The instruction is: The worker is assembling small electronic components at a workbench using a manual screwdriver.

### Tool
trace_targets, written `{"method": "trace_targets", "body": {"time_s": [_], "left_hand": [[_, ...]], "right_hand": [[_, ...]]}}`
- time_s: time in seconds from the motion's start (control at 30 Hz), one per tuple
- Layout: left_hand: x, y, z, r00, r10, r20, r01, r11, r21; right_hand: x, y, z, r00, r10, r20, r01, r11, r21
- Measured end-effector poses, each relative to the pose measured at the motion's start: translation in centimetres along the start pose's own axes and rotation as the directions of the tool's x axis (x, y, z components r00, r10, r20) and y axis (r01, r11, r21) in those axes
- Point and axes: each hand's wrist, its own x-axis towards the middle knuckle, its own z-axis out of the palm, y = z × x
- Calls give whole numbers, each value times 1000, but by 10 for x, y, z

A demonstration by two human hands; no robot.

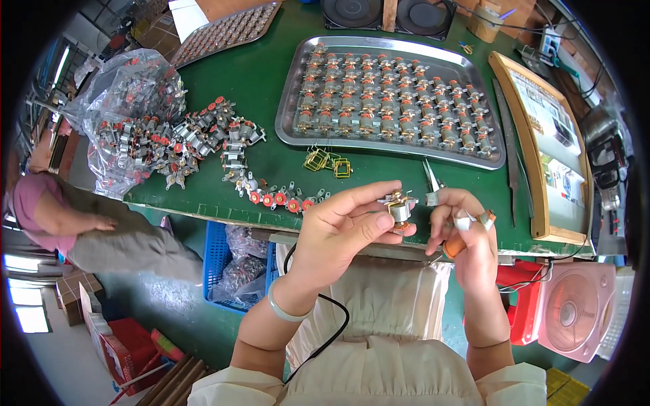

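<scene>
In front of my chest, my left hand [349, 227] pinches a small metal component [401, 211] between thumb and fingers. The part has a silver body, brass-coloured fittings on top and an orange-red base. To its right, my right hand [467, 230] is closed round pliers with orange handles [455, 245]; their narrow jaws [430, 176] point away over the table edge. Pale tape wraps some of the right fingertips. The two hands are apart, and the jaws are not touching the component. Just beyond my left hand lie several yellow wire-like square frames [342, 167].
A metal tray [288, 132] with rows of similar components lies ahead. Loose red-and-silver parts [176, 145] spill from a plastic bag [108, 88] at left. A wood-framed board [540, 223] stands at right, beside a long metal strip [509, 149]. Below are a blue crate [215, 264] and a pink fan [575, 308].
</scene>
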Motion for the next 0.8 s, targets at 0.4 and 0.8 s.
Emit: {"method": "trace_targets", "body": {"time_s": [0.4,0.8], "left_hand": [[0,0,2,986,35,-165,-64,983,-173],[-3,0,8,965,4,-261,-114,906,-408]], "right_hand": [[-13,1,7,979,-206,12,205,977,56],[-9,21,18,682,-697,219,681,498,-537]]}}
